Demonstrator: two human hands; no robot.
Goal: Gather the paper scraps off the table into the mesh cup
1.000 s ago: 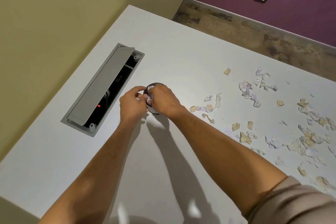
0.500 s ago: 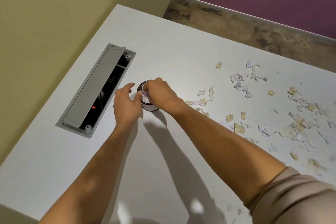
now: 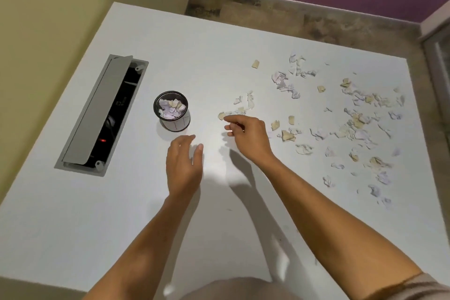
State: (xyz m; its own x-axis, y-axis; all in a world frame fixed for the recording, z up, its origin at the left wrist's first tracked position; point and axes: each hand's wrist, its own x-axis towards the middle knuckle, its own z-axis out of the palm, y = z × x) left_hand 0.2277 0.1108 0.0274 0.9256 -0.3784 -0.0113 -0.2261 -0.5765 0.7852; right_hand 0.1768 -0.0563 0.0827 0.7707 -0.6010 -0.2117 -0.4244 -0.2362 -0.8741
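Fingers [image 3: 229, 118] of the right hand [image 3: 248, 136] spread loosely, holding nothing, just beside the nearest paper scraps [image 3: 353, 117] strewn toward the counter's [image 3: 121, 226] right edge, while the left hand [image 3: 183, 165] hovers open near the scrap-filled mesh cup [image 3: 171, 111] standing mid-counter.

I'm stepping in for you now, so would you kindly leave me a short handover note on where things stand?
Left hand: open, holding nothing, over bare table just in front of the cup.
Right hand: open, fingers loosely curled, holding nothing, reaching toward the nearest scraps.
Cup: upright, right of the cable hatch, already partly filled with paper.
Done: some scraps are in the cup.
Left: most of them. Loose scraps lie scattered across the right side of the table, from beside the right hand out toward the far right edge.
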